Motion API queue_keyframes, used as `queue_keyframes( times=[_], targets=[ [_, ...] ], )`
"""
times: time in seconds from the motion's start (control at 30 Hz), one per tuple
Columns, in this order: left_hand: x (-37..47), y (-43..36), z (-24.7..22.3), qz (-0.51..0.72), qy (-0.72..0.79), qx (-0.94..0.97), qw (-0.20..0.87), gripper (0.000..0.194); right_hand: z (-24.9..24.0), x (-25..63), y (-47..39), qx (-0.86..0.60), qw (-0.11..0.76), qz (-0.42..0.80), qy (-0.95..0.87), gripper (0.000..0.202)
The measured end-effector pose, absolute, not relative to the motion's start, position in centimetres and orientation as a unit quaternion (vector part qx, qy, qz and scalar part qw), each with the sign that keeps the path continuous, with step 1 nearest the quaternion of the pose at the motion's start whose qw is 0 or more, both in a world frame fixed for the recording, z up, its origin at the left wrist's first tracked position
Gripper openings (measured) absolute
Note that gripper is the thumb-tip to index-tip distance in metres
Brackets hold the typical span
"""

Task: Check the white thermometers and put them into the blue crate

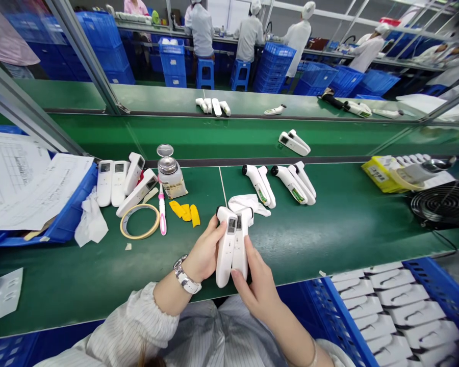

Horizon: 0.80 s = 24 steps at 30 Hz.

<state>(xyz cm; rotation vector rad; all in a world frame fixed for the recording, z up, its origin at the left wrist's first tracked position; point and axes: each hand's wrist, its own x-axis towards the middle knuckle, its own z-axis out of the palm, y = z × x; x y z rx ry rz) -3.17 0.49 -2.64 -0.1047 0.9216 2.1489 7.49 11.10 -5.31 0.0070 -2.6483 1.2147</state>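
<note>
Both grips are closed around a pair of white thermometers [232, 244] held side by side just above the green surface [329, 229]: the left hand [204, 252] wraps the left one, the right hand [258, 285] pinches the lower ends. Beyond lie a blue crate [71, 216] under papers, more thermometers [279, 183], a tape ring [139, 221], and yellow finger cots [185, 211], as far as the view tells. The right fingertips hold low, so one unit could slip and knock its screen on the surface.
</note>
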Motion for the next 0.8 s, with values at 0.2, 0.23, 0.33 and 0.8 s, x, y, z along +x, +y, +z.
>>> queue_keyframes(
  times=[0.2, 0.23, 0.33, 0.8],
  targets=[
    [-2.8, 0.6, -3.1, 0.828, 0.394, -0.042, 0.396, 0.029, -5.4, 7.5, 10.7, 0.074, 0.114, 0.404, -0.905, 0.063],
    [-2.8, 0.6, -3.2, 0.829, 0.394, -0.034, 0.396, 0.029, -5.5, 7.5, 10.6, 0.093, 0.114, 0.419, -0.896, 0.061],
    [-2.7, 0.7, -3.3, 0.831, 0.393, -0.016, 0.394, 0.031, -5.7, 7.7, 10.3, 0.091, 0.129, 0.480, -0.863, 0.054],
    [-2.9, 0.2, -2.6, 0.839, 0.371, 0.000, 0.397, 0.035, -5.0, 6.5, 10.2, -0.093, 0.024, 0.768, -0.633, 0.056]
  ],
)
